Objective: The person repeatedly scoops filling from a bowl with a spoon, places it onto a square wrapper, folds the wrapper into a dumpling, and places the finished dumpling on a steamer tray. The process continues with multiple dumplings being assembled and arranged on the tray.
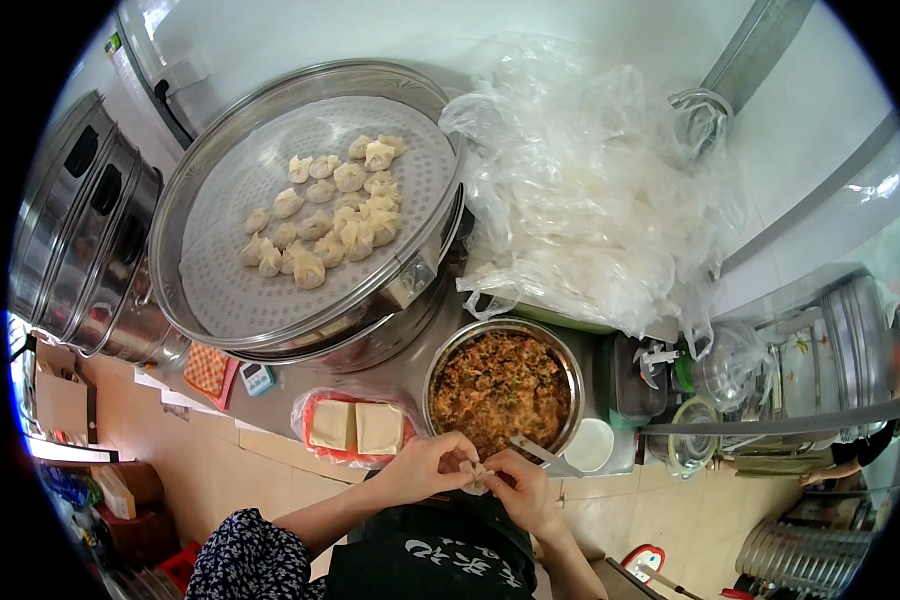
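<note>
Between my two hands, just in front of the apron, is a small dumpling (475, 477) with a gathered top. Fingertips of my left hand (429, 466) pinch its left side, and those of my right hand (520, 484) grip its right side. A steel bowl of minced filling (499, 379) lies just beyond, with a flat metal spatula (546, 456) resting over its near rim. Two stacks of square wrappers (356, 427) sit in a red tray lined with plastic at the left. Farther back, several finished dumplings (351, 177) stand on the perforated liner of a large round steamer (225, 161).
Clear plastic bags (577, 195) are heaped behind the bowl. A white bowl (589, 445) stands at the counter's edge, beside a dark lidded container (639, 379). A small timer (256, 379) and a checked cloth (207, 369) lie left. Stacked steamers (82, 232) rise far left; another person's arm (832, 472) shows far right.
</note>
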Demonstrator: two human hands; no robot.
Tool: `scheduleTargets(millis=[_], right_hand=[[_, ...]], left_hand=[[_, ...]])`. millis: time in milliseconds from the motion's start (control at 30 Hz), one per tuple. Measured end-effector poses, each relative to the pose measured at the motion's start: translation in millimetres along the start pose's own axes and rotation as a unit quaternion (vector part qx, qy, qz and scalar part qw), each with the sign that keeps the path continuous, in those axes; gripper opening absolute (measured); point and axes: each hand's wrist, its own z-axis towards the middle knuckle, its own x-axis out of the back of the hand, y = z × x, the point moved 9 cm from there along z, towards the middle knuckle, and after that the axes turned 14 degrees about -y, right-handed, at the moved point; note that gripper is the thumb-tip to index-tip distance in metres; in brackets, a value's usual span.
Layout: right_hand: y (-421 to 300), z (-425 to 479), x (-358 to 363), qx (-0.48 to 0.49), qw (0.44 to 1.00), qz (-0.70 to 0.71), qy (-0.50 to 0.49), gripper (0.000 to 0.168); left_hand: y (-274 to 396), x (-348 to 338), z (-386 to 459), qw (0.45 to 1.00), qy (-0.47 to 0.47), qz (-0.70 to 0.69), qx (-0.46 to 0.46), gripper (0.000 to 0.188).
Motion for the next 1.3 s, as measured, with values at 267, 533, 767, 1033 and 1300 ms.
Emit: scheduleTargets(millis=[267,533,767,1033,1300], right_hand=[[-24,1,0,-0.020,0.994,-0.098,0.033,0.016],[-28,6,-2,-0.011,0.991,-0.126,0.038,0.015],[-26,5,1,0.004,0.993,-0.107,0.050,0.013],[-48,2,0,0.069,0.966,-0.228,0.098,0.022],[-50,2,-4,0.073,0.974,-0.196,0.093,0.020]], left_hand=[[-6,0,-1,0.998,0.013,-0.025,0.051,0.041],[-1,3,-8,0.998,0.029,-0.021,0.048,0.049],[-56,-49,3,0.814,-0.044,-0.578,-0.028,0.069],[-37,-59,7,0.794,0.002,-0.608,-0.004,0.082],[-32,-49,-3,0.843,0.011,-0.534,-0.056,0.057]])
